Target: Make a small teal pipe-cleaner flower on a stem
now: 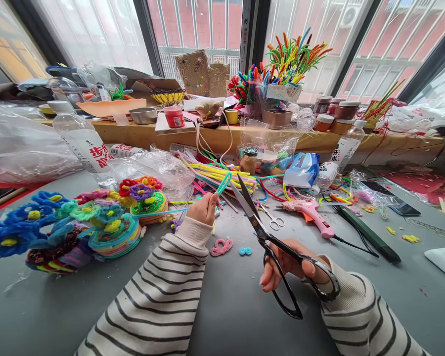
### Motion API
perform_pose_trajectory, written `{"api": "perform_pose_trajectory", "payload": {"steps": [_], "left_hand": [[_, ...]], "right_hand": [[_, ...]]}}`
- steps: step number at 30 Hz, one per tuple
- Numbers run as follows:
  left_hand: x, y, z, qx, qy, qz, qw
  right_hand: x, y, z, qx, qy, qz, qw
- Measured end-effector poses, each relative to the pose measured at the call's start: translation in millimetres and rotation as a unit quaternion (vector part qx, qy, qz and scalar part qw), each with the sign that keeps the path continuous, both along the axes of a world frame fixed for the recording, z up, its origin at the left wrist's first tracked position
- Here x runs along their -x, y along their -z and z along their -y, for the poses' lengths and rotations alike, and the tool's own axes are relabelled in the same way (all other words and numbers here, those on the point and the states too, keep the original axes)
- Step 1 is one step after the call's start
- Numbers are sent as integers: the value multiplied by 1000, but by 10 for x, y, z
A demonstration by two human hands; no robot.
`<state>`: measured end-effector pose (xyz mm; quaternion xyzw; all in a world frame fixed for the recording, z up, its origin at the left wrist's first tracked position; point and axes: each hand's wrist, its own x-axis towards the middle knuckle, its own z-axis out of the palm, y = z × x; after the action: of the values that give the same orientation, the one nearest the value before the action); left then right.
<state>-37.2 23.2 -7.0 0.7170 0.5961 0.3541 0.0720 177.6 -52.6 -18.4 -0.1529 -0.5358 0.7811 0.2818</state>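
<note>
My left hand (203, 209) pinches a turquoise pipe cleaner (224, 183). Its upper end is bent into a narrow loop, and a light blue length runs out leftward from the fist. In my right hand (282, 262) is a big pair of black-handled scissors (257, 225), fingers through the handles. The blades are slightly parted and point up toward the loop, close beside it but seemingly not around it. Below, on the grey table, lie a pink pipe cleaner coil (221, 247) and a small blue coil (245, 251).
Fuzzy flower pots (114, 235) stand at left. Behind my hands are a pipe cleaner bundle (222, 175) and a glass jar (248, 160). To the right lie small scissors (274, 219), a pink glue gun (311, 215) and a dark green cutter (369, 235). Water bottles (83, 141) lean against the shelf.
</note>
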Motion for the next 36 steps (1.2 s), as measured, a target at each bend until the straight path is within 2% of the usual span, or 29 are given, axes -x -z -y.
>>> {"api": "perform_pose_trajectory", "payload": {"steps": [6,13,17,21,26,30,36], "left_hand": [[-11,3,27,-7,71,-12,997],[-29,9,65,-53,172,-59,982],[-52,14,67,-143,177,-112,967],[-79,14,82,-225,175,-160,945],[-84,1,104,-253,169,-187,934],[-76,4,109,-269,153,-186,932],[-68,8,105,-294,144,-157,932]], "right_hand": [[4,44,-15,-24,5,-6,1000],[2,22,-8,-54,86,-19,995],[7,3,-5,-66,122,3,990],[35,28,-21,-36,129,11,991],[78,73,-34,-13,110,-26,994],[78,65,-12,5,120,-80,990],[47,-3,22,-45,80,-61,994]]}}
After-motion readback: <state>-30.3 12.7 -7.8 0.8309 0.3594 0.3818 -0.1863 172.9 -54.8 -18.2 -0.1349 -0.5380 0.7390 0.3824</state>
